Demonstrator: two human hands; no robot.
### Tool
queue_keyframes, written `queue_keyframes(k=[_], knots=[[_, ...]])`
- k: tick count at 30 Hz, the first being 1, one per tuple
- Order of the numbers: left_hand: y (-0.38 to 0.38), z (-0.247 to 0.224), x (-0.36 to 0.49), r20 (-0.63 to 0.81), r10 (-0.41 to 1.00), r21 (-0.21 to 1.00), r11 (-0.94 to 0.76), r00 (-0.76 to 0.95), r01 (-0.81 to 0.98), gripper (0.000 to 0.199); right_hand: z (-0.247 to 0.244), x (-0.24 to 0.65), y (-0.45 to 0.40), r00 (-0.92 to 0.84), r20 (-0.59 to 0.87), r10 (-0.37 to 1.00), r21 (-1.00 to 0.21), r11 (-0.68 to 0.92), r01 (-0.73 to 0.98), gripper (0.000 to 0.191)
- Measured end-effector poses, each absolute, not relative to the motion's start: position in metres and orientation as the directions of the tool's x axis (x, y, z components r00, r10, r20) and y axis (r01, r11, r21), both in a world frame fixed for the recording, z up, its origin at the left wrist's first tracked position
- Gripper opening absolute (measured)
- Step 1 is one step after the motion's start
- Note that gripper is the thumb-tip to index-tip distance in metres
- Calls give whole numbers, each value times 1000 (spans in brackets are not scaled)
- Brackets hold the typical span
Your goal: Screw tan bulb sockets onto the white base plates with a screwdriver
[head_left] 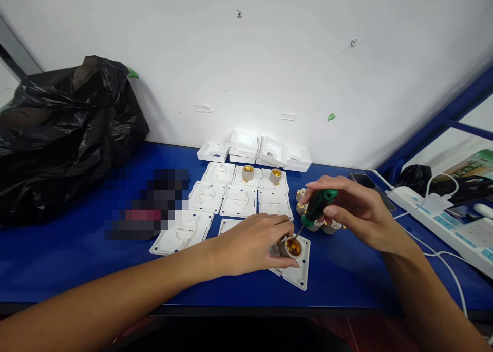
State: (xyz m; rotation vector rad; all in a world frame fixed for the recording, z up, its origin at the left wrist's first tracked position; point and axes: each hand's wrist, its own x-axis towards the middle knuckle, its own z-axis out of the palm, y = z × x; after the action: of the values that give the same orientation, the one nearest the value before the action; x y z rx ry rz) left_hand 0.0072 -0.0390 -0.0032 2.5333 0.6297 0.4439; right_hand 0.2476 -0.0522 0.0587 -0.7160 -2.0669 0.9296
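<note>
My left hand (265, 241) is closed round a lamp socket (291, 248) with a brass-coloured inside, which stands on a square white base plate (298, 274) near the table's front. A screwdriver (318, 207) with a green and black handle is gripped in my right hand (352, 208). Its thin shaft slants down into the socket; the tip is hidden inside. Several white base plates (239, 200) lie in rows beyond my left hand. Two at the back carry a lamp socket (276, 176) each. More loose sockets (332, 227) cluster behind the screwdriver, partly covered by my right hand.
White square covers (243, 140) are piled against the wall. A black plastic bag (73, 136) fills the blue table's left side, with a blurred dark object (154, 208) beside it. On the right are a phone (370, 182), a power strip (442, 221) and white cables.
</note>
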Motion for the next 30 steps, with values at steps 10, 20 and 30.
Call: queue_keyframes(k=[10,20,30], knots=[[-38,-2,7,198,509,507,-784,838,357,38,59,247,-57,-563,487,668,-638,712,293,33],[-40,-1,7,187,517,520,-773,835,363,37,63,240,-62,-598,439,670,-679,683,268,32],[-39,-3,8,197,513,521,-777,835,354,36,66,245,-61,-563,385,731,-665,643,380,38]])
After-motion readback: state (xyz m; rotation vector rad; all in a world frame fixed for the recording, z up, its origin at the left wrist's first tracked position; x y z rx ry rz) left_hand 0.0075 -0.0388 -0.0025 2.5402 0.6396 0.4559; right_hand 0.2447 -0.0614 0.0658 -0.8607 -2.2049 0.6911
